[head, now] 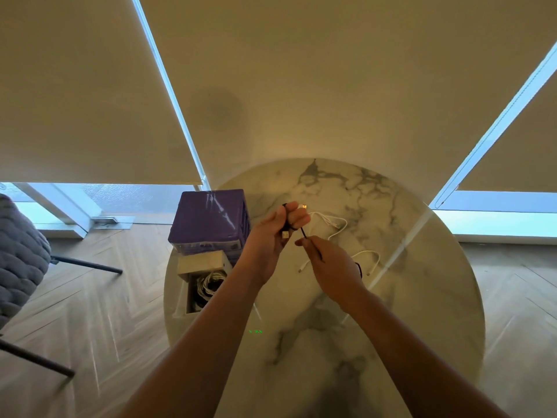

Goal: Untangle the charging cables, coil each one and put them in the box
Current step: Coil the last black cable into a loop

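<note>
**Winding a black cable above the marble table**

Holding a small coil of black cable [286, 227], the left hand [272, 236] has its fingers curled round the loops above the far middle of the round marble table [422, 297]. A pale plug shows just under the thumb, and a metal plug end sticks out past the fingertips on the far side. From the coil a short straight run of the same black cable leads down to the right hand [331, 267], which pinches it between thumb and forefinger; the rest of that hand's fingers are folded in. The two hands are near each other but not touching.

A white cable [334, 221] lies loose on the table beyond the hands, curving to the right. A second white cable [369, 254] lies just to the right of the right hand, its ends resting on the marble.

At the left edge of the table stands an open cardboard box [193, 285], with coiled white cables inside. Just beyond it sits a purple box [208, 218] wrapped in shiny film. A grey quilted chair [18, 254] stands on the wooden floor at the far left.
</note>
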